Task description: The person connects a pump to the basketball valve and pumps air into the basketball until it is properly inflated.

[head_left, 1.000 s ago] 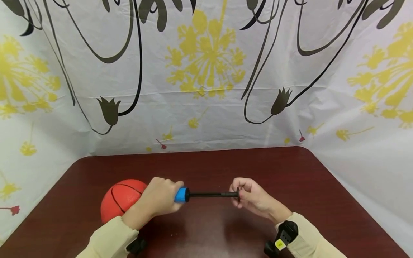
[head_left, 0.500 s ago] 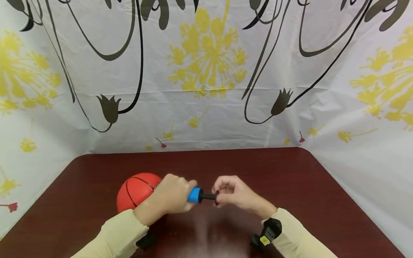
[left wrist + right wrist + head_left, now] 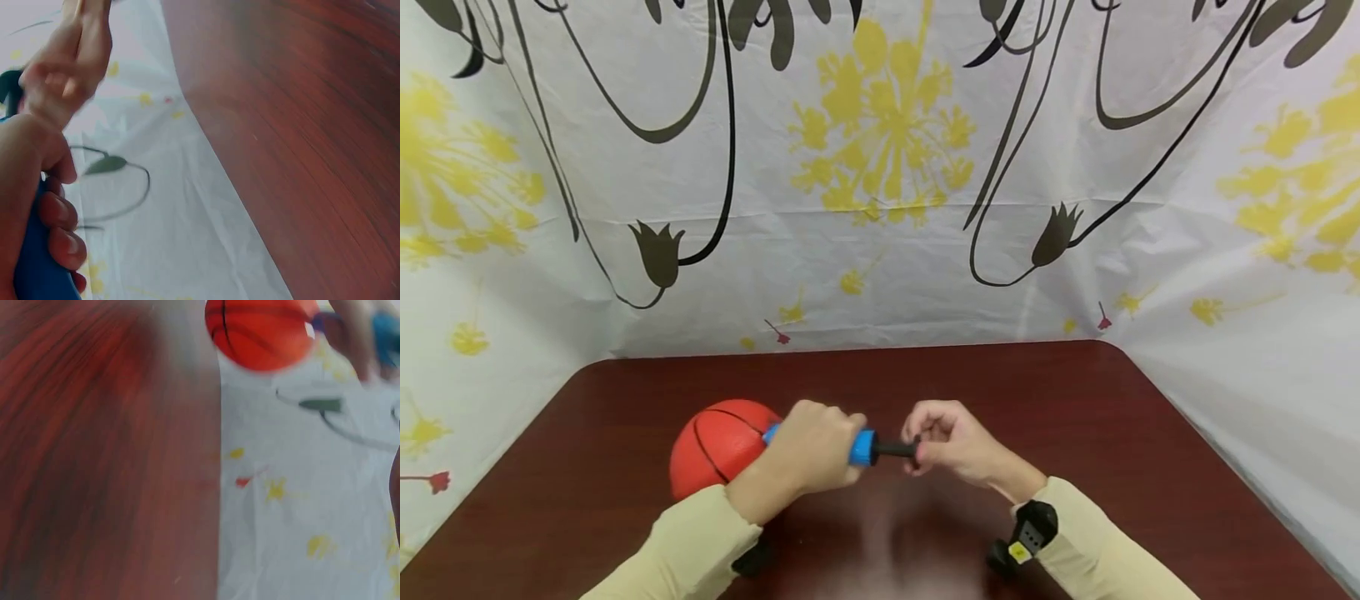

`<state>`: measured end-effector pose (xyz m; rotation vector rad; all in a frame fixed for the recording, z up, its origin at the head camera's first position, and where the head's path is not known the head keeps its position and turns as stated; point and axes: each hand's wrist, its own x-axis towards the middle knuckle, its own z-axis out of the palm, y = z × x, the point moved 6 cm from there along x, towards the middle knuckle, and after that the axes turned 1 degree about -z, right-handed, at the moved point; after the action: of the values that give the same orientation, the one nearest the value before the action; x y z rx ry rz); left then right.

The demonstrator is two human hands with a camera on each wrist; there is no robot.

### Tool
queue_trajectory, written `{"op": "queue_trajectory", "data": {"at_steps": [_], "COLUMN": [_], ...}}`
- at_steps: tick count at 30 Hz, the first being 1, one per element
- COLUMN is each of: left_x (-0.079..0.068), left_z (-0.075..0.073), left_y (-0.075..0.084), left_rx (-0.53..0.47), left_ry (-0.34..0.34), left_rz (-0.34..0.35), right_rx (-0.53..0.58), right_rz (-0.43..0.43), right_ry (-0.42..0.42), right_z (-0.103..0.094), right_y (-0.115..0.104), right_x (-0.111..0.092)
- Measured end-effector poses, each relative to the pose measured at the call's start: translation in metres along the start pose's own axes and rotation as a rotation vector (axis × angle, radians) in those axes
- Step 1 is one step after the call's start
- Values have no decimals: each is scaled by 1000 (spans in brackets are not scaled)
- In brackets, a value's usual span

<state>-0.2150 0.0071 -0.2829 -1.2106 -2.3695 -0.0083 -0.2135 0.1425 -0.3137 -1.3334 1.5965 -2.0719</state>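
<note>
My left hand (image 3: 814,450) grips the blue barrel of a hand pump (image 3: 862,448), its fingers curled round it in the left wrist view too, where the blue barrel (image 3: 40,265) shows below them. A black rod (image 3: 893,449) sticks out a short way from the barrel's right end. At the rod's end my right hand (image 3: 953,443) pinches the black handle between thumb and fingers. An orange-red basketball (image 3: 718,450) with black lines sits at the pump's left end, partly behind my left hand. The right wrist view shows the ball (image 3: 265,331) right at the pump's blue end.
Under my hands lies a dark red-brown wooden table (image 3: 1000,383) with rounded far corners. A white sheet (image 3: 880,283) with yellow flowers and dark stems hangs behind it and along both sides. Each wrist wears a black device (image 3: 1036,527).
The rod slid mostly into the barrel as my right hand moved left, then came out slightly in the last half second. My left hand, with pump and ball, shifted right.
</note>
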Motion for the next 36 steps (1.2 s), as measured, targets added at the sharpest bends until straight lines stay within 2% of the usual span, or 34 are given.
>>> {"op": "queue_trajectory", "data": {"at_steps": [3, 8, 12, 16, 19, 23, 28, 32, 36], "left_x": [4, -6, -19, -26, -21, -8, -4, -12, -21], "left_z": [1, 7, 4, 2, 2, 2, 5, 5, -1], "left_y": [7, 3, -12, -20, -16, -6, -1, -5, -16], "left_rx": [-24, -77, -73, -48, -27, -20, -42, -71, -67], "left_ry": [13, -45, -24, -23, -62, -92, -104, -86, -26], "left_rz": [12, 16, -20, -34, -28, -25, -33, -28, -32], "right_rx": [-38, -67, 56, 150, 122, 71, 40, 52, 160], "right_rz": [10, 30, 18, 51, 77, 93, 121, 144, 108], "right_ry": [15, 35, 24, -37, -69, -74, -29, -21, -57], "right_z": [6, 3, -9, -14, -9, 3, 8, 4, -6], "right_y": [1, -5, -17, -20, -11, 9, 17, 8, -10], "right_x": [4, -6, -20, -27, -20, -1, 6, -4, -17]}}
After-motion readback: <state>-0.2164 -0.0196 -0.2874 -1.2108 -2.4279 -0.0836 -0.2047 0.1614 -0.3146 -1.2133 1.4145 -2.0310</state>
